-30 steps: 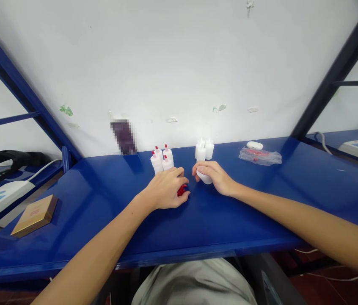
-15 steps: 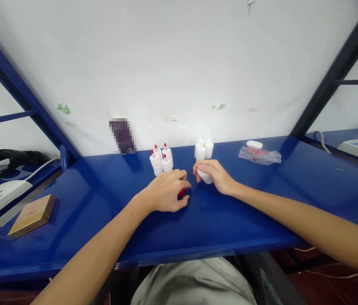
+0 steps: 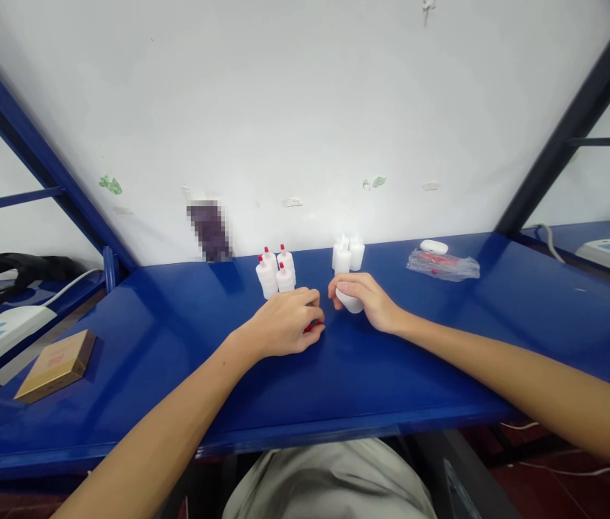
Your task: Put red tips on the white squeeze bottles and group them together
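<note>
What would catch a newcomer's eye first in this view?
Probably the broad blue table against the pale wall, with four red-tipped white bottles standing near its back edge, left of centre. Just in front, the left hand covers some mostly hidden red pieces, while the right hand holds a white bottle. A gold box stands out at far left.

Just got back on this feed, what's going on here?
A person's right hand holds a white bottle. Their left hand is over some red caps, mostly hidden; whether it grips one isn't clear. Four capped bottles stand just behind the left hand, and a few uncapped bottles stand beyond the right.
</note>
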A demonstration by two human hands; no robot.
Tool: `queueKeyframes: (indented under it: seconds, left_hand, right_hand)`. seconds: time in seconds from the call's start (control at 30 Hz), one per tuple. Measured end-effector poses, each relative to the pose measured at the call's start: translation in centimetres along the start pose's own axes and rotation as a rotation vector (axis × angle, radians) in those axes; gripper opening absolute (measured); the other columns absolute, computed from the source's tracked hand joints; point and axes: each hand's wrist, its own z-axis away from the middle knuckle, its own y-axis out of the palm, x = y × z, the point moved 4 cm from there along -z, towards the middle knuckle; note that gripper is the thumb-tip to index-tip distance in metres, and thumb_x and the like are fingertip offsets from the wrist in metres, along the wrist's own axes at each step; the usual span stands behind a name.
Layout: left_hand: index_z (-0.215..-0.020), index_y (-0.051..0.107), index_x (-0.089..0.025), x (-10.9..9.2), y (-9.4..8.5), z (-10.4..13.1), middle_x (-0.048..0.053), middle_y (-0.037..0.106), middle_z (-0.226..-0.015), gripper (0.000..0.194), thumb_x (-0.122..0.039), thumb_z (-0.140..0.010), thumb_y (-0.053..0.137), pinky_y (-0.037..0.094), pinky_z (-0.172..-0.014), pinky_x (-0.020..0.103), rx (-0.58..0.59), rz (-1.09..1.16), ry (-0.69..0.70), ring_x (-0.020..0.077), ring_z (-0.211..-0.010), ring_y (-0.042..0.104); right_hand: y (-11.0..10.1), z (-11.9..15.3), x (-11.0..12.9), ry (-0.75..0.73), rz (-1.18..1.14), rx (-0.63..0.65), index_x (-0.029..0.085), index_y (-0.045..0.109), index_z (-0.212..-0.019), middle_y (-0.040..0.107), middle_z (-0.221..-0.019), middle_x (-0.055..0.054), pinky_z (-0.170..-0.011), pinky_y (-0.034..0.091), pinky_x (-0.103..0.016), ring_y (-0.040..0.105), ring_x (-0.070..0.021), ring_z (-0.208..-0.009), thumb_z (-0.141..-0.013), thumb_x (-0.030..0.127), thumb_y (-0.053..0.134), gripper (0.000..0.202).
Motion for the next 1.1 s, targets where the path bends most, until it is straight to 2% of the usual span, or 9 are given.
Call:
queueKeyframes:
  seconds: [0.1, 0.2, 0.3, 0.4, 0.57, 0.87, 1.0, 1.1]
  left_hand:
    - [-0.095, 0.071, -0.018, 0.0, -0.7, -0.1, 0.005, 0.065, -0.089, 0.019, -0.024, -0.091, 0.053, 0.049, -0.073, 0.027, -0.225, 0.197, -0.036, 0.0147, -0.079, 0.060]
    - [-0.093, 0.071, -0.017, 0.4, -1.4, -0.2, 0.004, 0.069, -0.082, 0.016, -0.023, -0.089, 0.057, 0.049, -0.067, 0.025, -0.484, 0.425, -0.170, 0.0120, -0.070, 0.060]
    - [-0.091, 0.072, -0.017, 0.7, -1.4, -0.2, 0.003, 0.070, -0.075, 0.014, -0.023, -0.085, 0.061, 0.046, -0.055, 0.022, -0.598, 0.613, -0.319, 0.0105, -0.061, 0.058]
    - [-0.092, 0.073, -0.015, 0.7, -0.9, -0.3, 0.004, 0.071, -0.074, 0.016, -0.026, -0.083, 0.065, 0.048, -0.054, 0.022, -0.602, 0.784, -0.389, 0.0112, -0.060, 0.061]
    - [-0.095, 0.074, -0.015, 0.1, -0.4, -0.5, 0.004, 0.072, -0.074, 0.020, -0.029, -0.087, 0.063, 0.052, -0.058, 0.023, -0.537, 0.908, -0.376, 0.0126, -0.061, 0.065]
    - [-0.101, 0.073, -0.015, -0.2, -0.3, -0.5, 0.005, 0.073, -0.081, 0.022, -0.030, -0.091, 0.060, 0.052, -0.063, 0.023, -0.513, 0.868, -0.326, 0.0129, -0.066, 0.065]
    - [-0.099, 0.072, -0.014, -0.5, -0.4, -0.6, 0.005, 0.071, -0.084, 0.019, -0.024, -0.092, 0.056, 0.049, -0.065, 0.023, -0.439, 0.731, -0.227, 0.0118, -0.069, 0.061]
    - [-0.106, 0.068, -0.014, -0.7, -0.2, -0.5, 0.003, 0.069, -0.080, 0.021, -0.019, -0.091, 0.054, 0.045, -0.060, 0.020, -0.396, 0.753, -0.148, 0.0087, -0.062, 0.055]
  right_hand:
    - [-0.1, 0.0, -0.1, 0.007, -0.046, 0.000, 0.016, 0.063, -0.081, 0.061, -0.063, -0.001, -0.062, 0.040, -0.028, 0.056, -0.0164, -0.061, -0.090, 0.037, 0.048, 0.027]
    - [-0.1, 0.0, 0.0, -0.009, -0.025, 0.004, 0.016, 0.063, -0.081, 0.062, -0.066, -0.002, -0.065, 0.042, -0.029, 0.058, -0.0178, -0.066, -0.090, 0.038, 0.047, 0.028]
    - [-0.1, 0.0, 0.5, -0.063, 0.057, 0.013, 0.017, 0.063, -0.074, 0.062, -0.074, -0.004, -0.073, 0.042, -0.030, 0.057, -0.0184, -0.074, -0.092, 0.039, 0.047, 0.032]
    - [0.3, 0.3, 0.8, -0.071, 0.069, 0.051, 0.017, 0.060, -0.072, 0.060, -0.073, -0.003, -0.071, 0.041, -0.030, 0.055, -0.0173, -0.071, -0.093, 0.043, 0.045, 0.037]
    - [0.7, 0.6, 0.8, -0.095, 0.045, 0.113, 0.017, 0.056, -0.071, 0.060, -0.070, -0.004, -0.069, 0.040, -0.031, 0.054, -0.0180, -0.069, -0.096, 0.052, 0.036, 0.047]
    - [0.8, 0.6, 0.6, -0.110, 0.078, 0.140, 0.018, 0.052, -0.072, 0.050, -0.062, 0.000, -0.059, 0.036, -0.029, 0.047, -0.0144, -0.058, -0.096, 0.057, 0.035, 0.049]
    - [0.9, 0.6, 0.7, -0.094, 0.130, 0.148, 0.016, 0.054, -0.071, 0.048, -0.060, 0.001, -0.056, 0.033, -0.027, 0.043, -0.0127, -0.056, -0.095, 0.058, 0.040, 0.050]
    - [0.9, 0.6, 0.8, -0.095, 0.167, 0.164, 0.014, 0.057, -0.072, 0.047, -0.059, 0.001, -0.054, 0.032, -0.026, 0.042, -0.0119, -0.056, -0.094, 0.057, 0.044, 0.050]
